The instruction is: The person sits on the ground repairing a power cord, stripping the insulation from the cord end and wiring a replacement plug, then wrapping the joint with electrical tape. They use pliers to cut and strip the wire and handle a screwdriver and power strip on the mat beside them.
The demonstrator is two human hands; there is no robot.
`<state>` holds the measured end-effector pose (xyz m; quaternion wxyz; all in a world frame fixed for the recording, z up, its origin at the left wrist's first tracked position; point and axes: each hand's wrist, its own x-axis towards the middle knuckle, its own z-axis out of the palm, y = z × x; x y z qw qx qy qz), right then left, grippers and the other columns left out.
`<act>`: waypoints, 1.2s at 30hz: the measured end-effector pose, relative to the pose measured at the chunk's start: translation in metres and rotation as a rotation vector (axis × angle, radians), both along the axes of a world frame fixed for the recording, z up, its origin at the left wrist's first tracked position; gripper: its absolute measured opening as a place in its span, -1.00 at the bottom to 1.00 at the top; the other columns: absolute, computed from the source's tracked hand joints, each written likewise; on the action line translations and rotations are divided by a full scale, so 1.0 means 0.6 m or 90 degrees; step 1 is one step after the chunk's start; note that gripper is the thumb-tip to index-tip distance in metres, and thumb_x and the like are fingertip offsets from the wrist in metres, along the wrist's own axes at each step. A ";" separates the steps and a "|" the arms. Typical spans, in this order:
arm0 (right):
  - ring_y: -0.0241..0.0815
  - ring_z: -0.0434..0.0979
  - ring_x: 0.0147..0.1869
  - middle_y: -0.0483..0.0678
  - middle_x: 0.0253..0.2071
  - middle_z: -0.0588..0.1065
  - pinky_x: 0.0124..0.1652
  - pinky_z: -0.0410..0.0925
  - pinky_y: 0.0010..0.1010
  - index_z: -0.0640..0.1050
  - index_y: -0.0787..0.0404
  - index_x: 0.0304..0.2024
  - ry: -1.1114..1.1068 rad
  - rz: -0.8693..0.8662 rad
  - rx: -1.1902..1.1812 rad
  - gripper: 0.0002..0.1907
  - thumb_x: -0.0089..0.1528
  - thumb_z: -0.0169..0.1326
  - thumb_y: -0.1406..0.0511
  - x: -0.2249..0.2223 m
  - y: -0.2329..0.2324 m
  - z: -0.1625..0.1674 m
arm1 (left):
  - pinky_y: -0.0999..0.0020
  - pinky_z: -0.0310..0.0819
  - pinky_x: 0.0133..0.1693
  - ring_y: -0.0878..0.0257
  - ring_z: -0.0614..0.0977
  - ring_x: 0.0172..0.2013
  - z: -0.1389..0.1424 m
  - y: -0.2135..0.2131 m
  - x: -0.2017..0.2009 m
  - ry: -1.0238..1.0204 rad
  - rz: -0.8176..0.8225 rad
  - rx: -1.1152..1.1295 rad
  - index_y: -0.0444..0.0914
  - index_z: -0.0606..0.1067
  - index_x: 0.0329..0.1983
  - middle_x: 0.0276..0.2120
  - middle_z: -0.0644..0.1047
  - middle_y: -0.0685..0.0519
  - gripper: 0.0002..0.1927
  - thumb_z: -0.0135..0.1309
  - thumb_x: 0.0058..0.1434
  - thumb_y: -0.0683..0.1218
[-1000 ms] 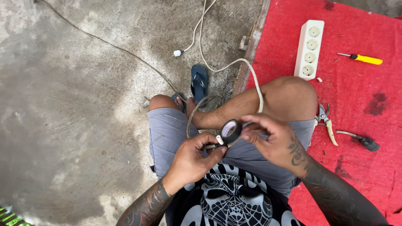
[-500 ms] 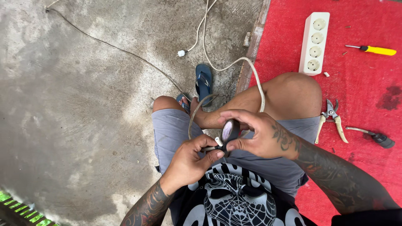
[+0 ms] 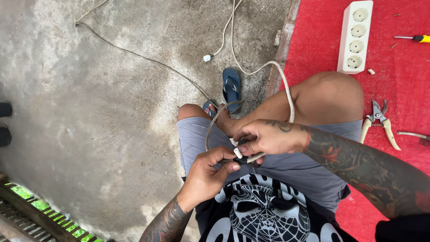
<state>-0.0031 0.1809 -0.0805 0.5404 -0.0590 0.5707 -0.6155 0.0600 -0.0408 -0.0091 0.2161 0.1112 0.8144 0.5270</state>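
Observation:
A thick white cable (image 3: 286,89) runs in from the concrete, over my right knee and down into my lap. My left hand (image 3: 208,172) grips it from below, thumb pressed against a short black-wrapped stretch (image 3: 242,159). My right hand (image 3: 264,136) closes over the same spot from above, fingertips pinching the cable beside a small white end piece (image 3: 237,153). A thinner grey loop (image 3: 212,122) rises from between my hands toward my left knee. The dark ring seen earlier is hidden under my right hand.
On the red mat (image 3: 403,89) lie a white power strip (image 3: 356,36), a yellow-handled screwdriver (image 3: 414,38), cream-handled cutters (image 3: 380,123) and small screws. A blue flip-flop (image 3: 231,85), a white plug (image 3: 207,58) and a thin cord (image 3: 134,54) lie on the concrete. Dark shoes (image 3: 5,123) are at the left edge.
My right hand has rolled over the cable toward my left hand, covering the dark ring it held up. The view has shifted slightly downward and left.

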 end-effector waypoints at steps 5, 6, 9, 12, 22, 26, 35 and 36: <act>-0.27 0.62 -0.34 0.01 -0.22 0.59 -0.37 0.48 -0.46 0.47 0.36 0.17 -0.080 0.085 -0.012 -0.52 0.27 0.12 0.23 -0.009 -0.008 -0.034 | 0.35 0.56 -0.21 0.18 0.70 -0.28 0.010 0.001 0.004 0.068 -0.005 -0.049 -0.32 0.58 -0.17 -0.29 0.65 0.00 -0.87 0.23 0.21 -0.24; -0.27 0.61 -0.34 0.00 -0.21 0.58 -0.36 0.47 -0.47 0.48 0.34 0.17 -0.074 0.095 -0.003 -0.54 0.27 0.12 0.24 -0.009 -0.011 -0.039 | 0.35 0.56 -0.22 0.18 0.71 -0.28 0.012 0.002 0.005 0.065 -0.003 -0.050 -0.32 0.59 -0.18 -0.30 0.65 0.01 -0.87 0.24 0.20 -0.24; -0.27 0.59 -0.30 -0.03 -0.18 0.57 -0.31 0.47 -0.48 0.48 0.33 0.16 -0.059 0.134 0.005 -0.56 0.27 0.11 0.25 -0.011 -0.015 -0.046 | 0.35 0.57 -0.24 0.20 0.71 -0.29 0.013 0.005 0.007 0.051 0.006 -0.047 -0.30 0.61 -0.20 -0.31 0.66 0.02 -0.87 0.26 0.18 -0.23; -0.26 0.61 -0.13 -0.02 -0.15 0.59 -0.15 0.47 -0.43 0.47 0.33 0.16 0.026 0.197 0.006 -0.55 0.29 0.10 0.19 -0.006 -0.011 -0.041 | 0.37 0.58 -0.24 0.23 0.72 -0.30 0.008 0.009 0.014 0.023 0.012 -0.038 -0.29 0.62 -0.18 -0.30 0.67 0.01 -0.83 0.28 0.15 -0.23; -0.13 0.60 0.11 0.07 0.04 0.54 0.04 0.44 -0.34 0.28 0.16 0.33 0.359 0.169 0.178 -0.14 0.09 0.32 0.06 0.002 0.020 0.004 | 0.48 0.53 -0.21 0.35 0.63 -0.25 -0.035 0.006 -0.002 -0.371 0.027 0.214 -0.44 0.45 0.16 -0.27 0.62 0.00 -0.59 0.22 0.25 -0.31; 0.03 0.49 0.24 0.21 0.16 0.49 0.15 0.36 -0.25 0.37 0.28 0.27 0.732 -0.278 0.303 -0.27 0.10 0.32 0.23 0.046 0.053 0.068 | 0.49 0.56 -0.13 0.37 0.62 -0.22 -0.030 0.026 -0.034 -0.422 0.001 0.391 -0.28 0.39 0.37 -0.22 0.57 0.05 -0.46 0.12 0.31 -0.30; -0.18 0.39 0.30 0.03 0.19 0.38 0.35 0.26 -0.35 0.41 0.32 0.15 0.636 -0.672 0.132 -0.71 0.41 0.09 0.36 0.175 0.111 0.074 | 0.35 0.63 -0.16 0.21 0.68 -0.26 -0.028 0.180 -0.095 -0.463 0.092 0.452 -0.51 0.51 0.04 -0.21 0.63 -0.10 -0.69 0.17 0.26 -0.25; -0.21 0.40 0.27 0.01 0.16 0.39 0.33 0.27 -0.38 0.41 0.32 0.15 0.655 -0.703 0.172 -0.72 0.43 0.09 0.35 0.184 0.121 0.070 | 0.36 0.64 -0.16 0.22 0.69 -0.26 -0.028 0.194 -0.093 -0.467 0.095 0.443 -0.51 0.51 0.03 -0.21 0.63 -0.09 -0.69 0.16 0.26 -0.24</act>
